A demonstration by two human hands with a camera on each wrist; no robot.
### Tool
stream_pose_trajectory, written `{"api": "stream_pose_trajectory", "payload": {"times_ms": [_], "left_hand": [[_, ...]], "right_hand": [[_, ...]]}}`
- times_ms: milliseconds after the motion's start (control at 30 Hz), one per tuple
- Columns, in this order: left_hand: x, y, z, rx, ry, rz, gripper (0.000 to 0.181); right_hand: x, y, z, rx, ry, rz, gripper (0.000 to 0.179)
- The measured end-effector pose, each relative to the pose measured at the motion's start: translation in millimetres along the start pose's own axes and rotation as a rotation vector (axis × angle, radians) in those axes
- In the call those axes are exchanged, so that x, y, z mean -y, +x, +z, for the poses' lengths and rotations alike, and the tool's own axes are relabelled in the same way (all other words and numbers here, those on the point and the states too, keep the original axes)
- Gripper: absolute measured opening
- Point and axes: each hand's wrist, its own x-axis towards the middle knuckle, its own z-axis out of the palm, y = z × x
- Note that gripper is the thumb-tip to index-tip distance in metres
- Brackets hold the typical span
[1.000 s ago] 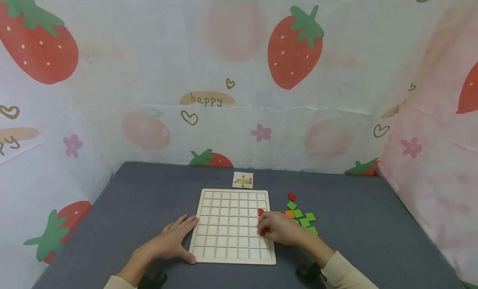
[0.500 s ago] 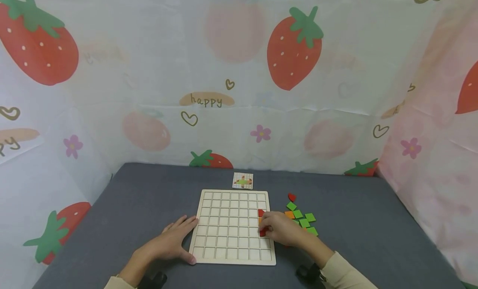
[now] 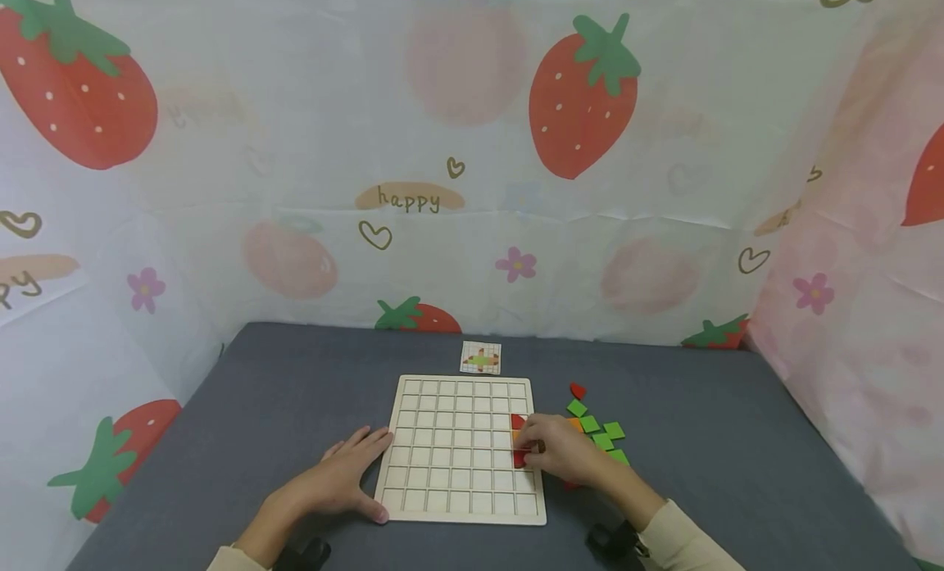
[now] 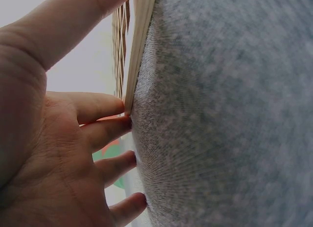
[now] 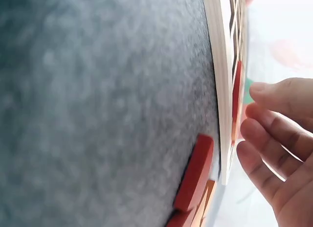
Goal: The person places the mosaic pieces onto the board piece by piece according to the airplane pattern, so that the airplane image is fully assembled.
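A pale wooden grid board (image 3: 457, 452) lies flat on the dark table. My left hand (image 3: 342, 473) rests spread along its left edge, thumb at the near corner; in the left wrist view, fingertips (image 4: 117, 105) meet the board's side. Over the right column is my right hand (image 3: 556, 448), fingers loosely bent, fingertips right at the tiles there. That column holds a red tile with a curved edge (image 3: 518, 422), an orange tile (image 3: 515, 436) partly hidden by the fingers, and another red tile (image 3: 519, 459). The right wrist view shows nothing pinched between thumb and fingers.
Right of the board lie loose green tiles (image 3: 602, 441), an orange tile (image 3: 575, 424) and a red tile (image 3: 578, 390); the right forearm hides some. A small picture card (image 3: 481, 358) sits behind the board. A strawberry-print curtain (image 3: 472, 145) encloses the table.
The right hand's fingers shift slightly over the right column, and the orange tile between the two red ones shows more than at first. The left hand stays where it was.
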Motion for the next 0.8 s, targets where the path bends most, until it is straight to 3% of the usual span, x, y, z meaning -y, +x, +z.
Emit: {"api": "stream_pose_trajectory", "payload": {"times_ms": [467, 800], "left_hand": [[1.4, 1.1, 0.6, 0.008, -0.002, 0.004, 0.112], [1.9, 0.9, 0.4, 0.002, 0.003, 0.012, 0.112]], "right_hand": [[-15.5, -16.9, -15.5, -0.072, 0.07, 0.139, 0.019], [-26.5, -26.6, -32.0, -0.13, 0.085, 0.193, 0.036]]}}
